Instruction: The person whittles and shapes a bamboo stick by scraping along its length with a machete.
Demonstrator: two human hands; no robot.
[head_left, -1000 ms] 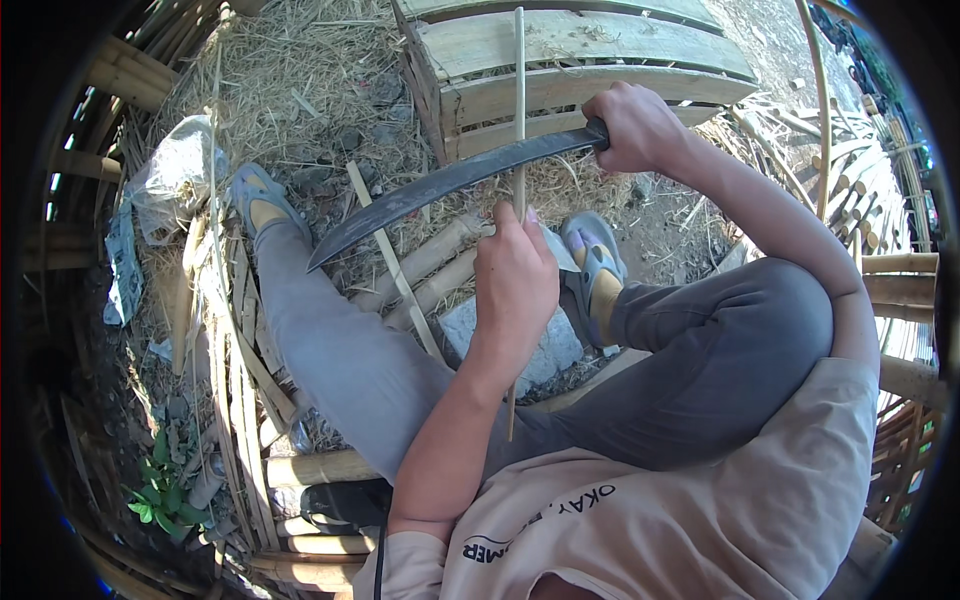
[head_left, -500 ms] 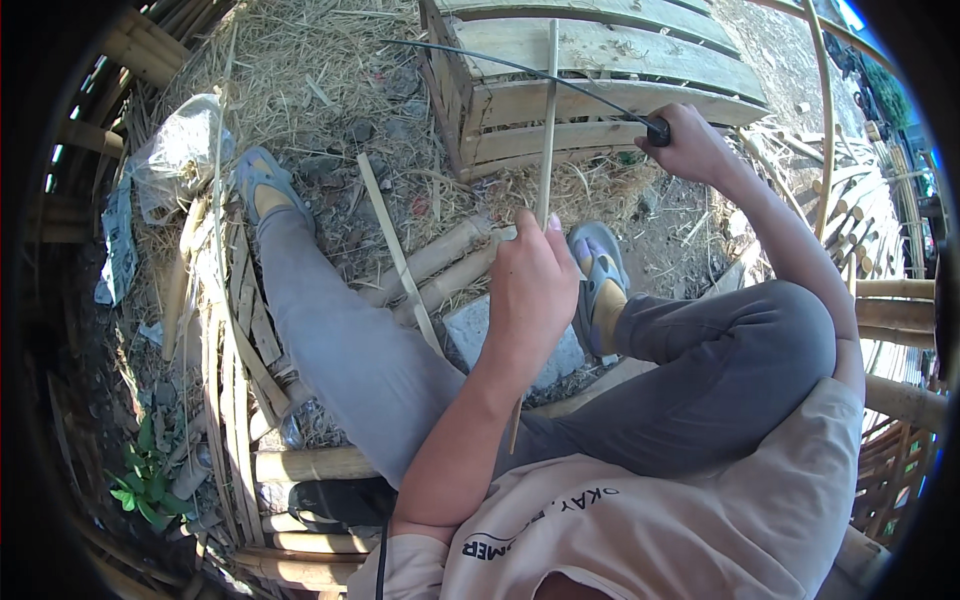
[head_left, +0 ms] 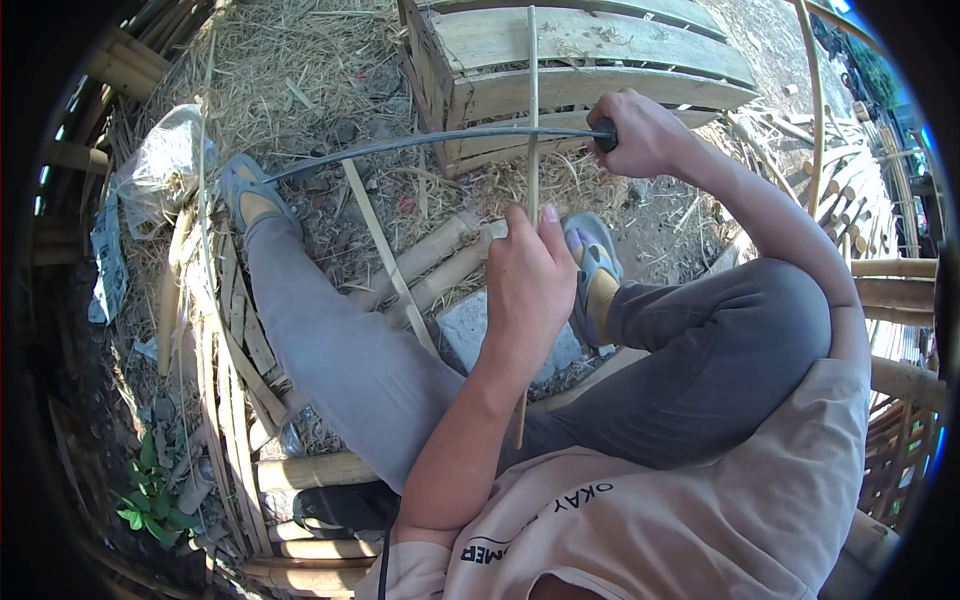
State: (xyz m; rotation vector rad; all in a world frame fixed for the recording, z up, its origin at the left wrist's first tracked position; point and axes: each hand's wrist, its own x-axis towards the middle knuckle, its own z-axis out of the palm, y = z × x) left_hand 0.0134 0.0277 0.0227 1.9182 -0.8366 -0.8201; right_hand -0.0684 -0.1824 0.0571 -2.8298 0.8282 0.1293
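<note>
My left hand (head_left: 528, 270) is wrapped round a pale bamboo strip (head_left: 533, 80), which stands lengthwise in front of me. The strip's lower end shows under my wrist, against my trousers. In my right hand (head_left: 642, 135) is the black handle of a long, thin-bladed knife (head_left: 420, 138). Its dark blade reaches leftward across the strip, above my left fist, with the tip near my left shoe (head_left: 255, 190). At the crossing, blade and strip look to be touching. Most of my right fingers are hidden behind the hand and handle.
A slatted wooden crate (head_left: 600, 95) stands just beyond the strip. Another bamboo strip (head_left: 385, 250) leans by my left leg. Bamboo poles (head_left: 430, 255) and a pale block (head_left: 465, 325) lie between my feet. A plastic bag (head_left: 165, 165) is at left; cut bamboo (head_left: 850, 195) is piled right.
My right hand has moved left and slightly down toward the strip. The knife's blade has swung from slanting up-left to reaching down-left. My left hand keeps its grip on the strip.
</note>
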